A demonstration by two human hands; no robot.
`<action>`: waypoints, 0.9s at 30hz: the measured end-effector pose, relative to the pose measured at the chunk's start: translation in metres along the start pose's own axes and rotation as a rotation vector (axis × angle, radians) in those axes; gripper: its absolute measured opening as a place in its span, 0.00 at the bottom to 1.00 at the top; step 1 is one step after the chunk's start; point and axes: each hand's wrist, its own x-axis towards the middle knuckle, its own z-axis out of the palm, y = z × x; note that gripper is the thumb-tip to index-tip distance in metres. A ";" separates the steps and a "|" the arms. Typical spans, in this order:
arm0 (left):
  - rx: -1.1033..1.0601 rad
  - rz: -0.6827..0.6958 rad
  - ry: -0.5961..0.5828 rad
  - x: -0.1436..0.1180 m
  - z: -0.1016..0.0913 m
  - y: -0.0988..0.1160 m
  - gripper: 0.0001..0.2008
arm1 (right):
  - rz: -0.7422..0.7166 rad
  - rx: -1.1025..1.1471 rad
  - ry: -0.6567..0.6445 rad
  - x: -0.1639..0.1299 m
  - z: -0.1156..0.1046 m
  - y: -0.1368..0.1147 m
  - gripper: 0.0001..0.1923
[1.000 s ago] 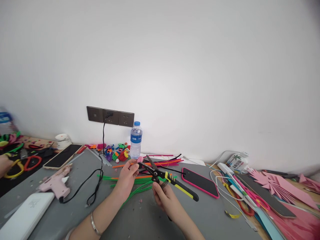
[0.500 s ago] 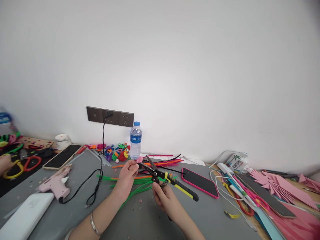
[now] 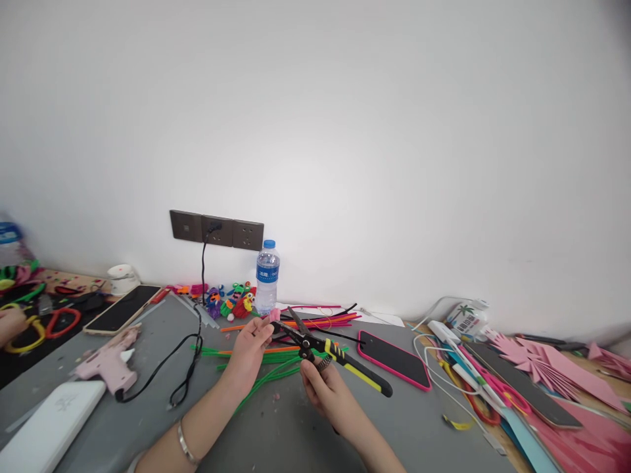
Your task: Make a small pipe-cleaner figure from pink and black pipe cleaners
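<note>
My left hand pinches a small pink piece between thumb and fingertips, over the middle of the table. A small dark bit shows by the fingertips; whether it is part of the piece or a blade tip, I cannot tell. My right hand is wrapped round spring-loaded shears with black and yellow handles. Their blades stand apart, pointing up and left, with the lower one reaching my left fingertips. Beneath and behind lie green pipe cleaners and a bundle of orange and pink pipe cleaners.
Behind stand a water bottle and small colourful figures. To the left lie a pink glue gun, a white power bank, a phone and another person's hand. A pink-edged phone and pink paper lie right.
The pink piece has shifted slightly up and left at my left fingertips. The shears and my right hand look unmoved. The other person's hand at the far left has moved slightly.
</note>
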 end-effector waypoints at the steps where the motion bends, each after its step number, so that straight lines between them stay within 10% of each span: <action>1: 0.000 -0.001 -0.003 0.000 0.000 0.001 0.21 | 0.000 0.005 0.000 0.000 0.000 0.000 0.27; 27: 0.033 0.033 -0.047 0.002 -0.007 -0.004 0.25 | 0.027 0.051 0.018 0.004 0.001 0.012 0.28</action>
